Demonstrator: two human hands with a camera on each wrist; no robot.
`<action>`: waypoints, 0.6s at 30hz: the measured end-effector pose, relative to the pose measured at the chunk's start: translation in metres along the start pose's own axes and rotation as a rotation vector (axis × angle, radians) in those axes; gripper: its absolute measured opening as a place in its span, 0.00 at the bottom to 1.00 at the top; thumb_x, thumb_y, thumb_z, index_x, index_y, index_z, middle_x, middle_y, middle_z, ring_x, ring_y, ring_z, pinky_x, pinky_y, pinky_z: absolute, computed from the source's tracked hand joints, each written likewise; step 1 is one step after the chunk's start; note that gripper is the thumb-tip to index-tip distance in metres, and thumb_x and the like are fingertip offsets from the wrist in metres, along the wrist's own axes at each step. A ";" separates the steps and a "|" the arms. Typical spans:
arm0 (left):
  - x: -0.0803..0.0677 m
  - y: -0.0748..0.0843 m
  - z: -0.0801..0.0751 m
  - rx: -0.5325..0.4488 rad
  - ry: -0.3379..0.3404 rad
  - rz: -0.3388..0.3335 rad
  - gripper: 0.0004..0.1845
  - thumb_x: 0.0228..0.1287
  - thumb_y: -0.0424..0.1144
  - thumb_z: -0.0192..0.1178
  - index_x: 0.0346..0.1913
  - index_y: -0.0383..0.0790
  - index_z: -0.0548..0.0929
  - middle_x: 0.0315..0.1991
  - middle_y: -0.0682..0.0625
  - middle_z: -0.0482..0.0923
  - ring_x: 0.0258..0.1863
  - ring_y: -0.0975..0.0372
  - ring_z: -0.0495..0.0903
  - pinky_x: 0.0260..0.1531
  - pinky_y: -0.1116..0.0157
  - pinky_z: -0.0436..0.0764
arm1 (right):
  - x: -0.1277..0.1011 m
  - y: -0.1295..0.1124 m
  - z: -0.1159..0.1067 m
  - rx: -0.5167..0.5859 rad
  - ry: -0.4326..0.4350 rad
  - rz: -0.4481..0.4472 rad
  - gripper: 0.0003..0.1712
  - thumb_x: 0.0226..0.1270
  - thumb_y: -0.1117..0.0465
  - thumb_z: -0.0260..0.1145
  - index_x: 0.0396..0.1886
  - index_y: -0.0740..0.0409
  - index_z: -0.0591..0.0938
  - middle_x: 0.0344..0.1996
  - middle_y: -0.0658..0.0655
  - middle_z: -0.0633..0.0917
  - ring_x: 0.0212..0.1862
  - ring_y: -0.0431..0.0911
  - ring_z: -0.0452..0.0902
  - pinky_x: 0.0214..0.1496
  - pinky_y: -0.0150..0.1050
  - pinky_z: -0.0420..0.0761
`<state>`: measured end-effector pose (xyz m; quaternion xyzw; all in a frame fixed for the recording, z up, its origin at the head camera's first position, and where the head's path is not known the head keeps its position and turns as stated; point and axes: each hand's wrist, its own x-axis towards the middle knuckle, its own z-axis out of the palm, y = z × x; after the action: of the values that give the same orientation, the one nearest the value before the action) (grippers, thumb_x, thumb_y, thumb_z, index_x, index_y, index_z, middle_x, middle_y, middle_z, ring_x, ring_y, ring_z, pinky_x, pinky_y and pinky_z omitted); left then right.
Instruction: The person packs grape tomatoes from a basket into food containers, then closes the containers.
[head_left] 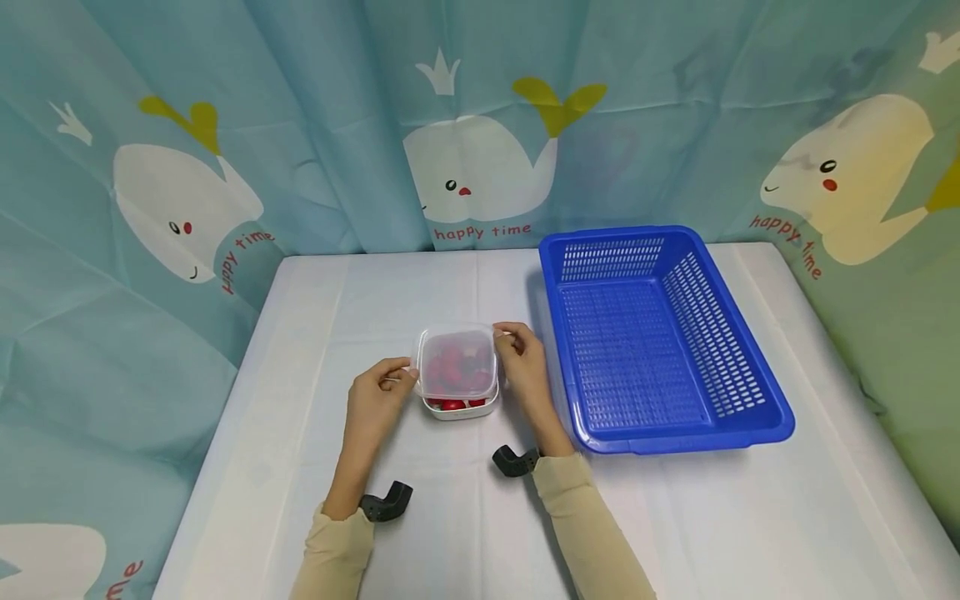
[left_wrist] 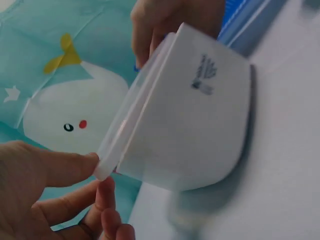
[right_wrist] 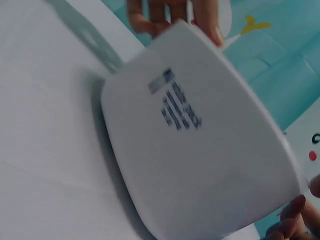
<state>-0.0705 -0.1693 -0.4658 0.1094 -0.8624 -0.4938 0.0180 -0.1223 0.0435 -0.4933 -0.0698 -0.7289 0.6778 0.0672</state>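
Head cam: lidded container (head_left: 458,371) btwn left hand (head_left: 378,400) & right hand (head_left: 523,367), both pinching lid edges.

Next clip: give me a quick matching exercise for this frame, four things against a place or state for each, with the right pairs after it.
Things:
1. blue basket
2. lidded container
3. left hand
4. right hand

Places or states:
A. pinches the container's lid rim on the side away from the basket
B. holds red pieces under a clear lid
C. empty, on the table's right part
D. touches the container's edge on the basket side

Pairs: 1-C, 2-B, 3-A, 4-D
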 end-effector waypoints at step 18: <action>0.054 0.010 0.010 0.070 0.016 0.142 0.09 0.69 0.40 0.70 0.45 0.40 0.93 0.40 0.42 0.90 0.32 0.60 0.74 0.28 0.70 0.69 | -0.059 -0.007 -0.014 -0.149 -0.010 -0.057 0.19 0.71 0.69 0.62 0.60 0.57 0.81 0.25 0.53 0.78 0.26 0.35 0.68 0.28 0.27 0.68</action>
<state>-0.1259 -0.1676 -0.4666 0.0524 -0.8847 -0.4598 0.0559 -0.0615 0.0457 -0.4853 -0.0504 -0.7794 0.6196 0.0772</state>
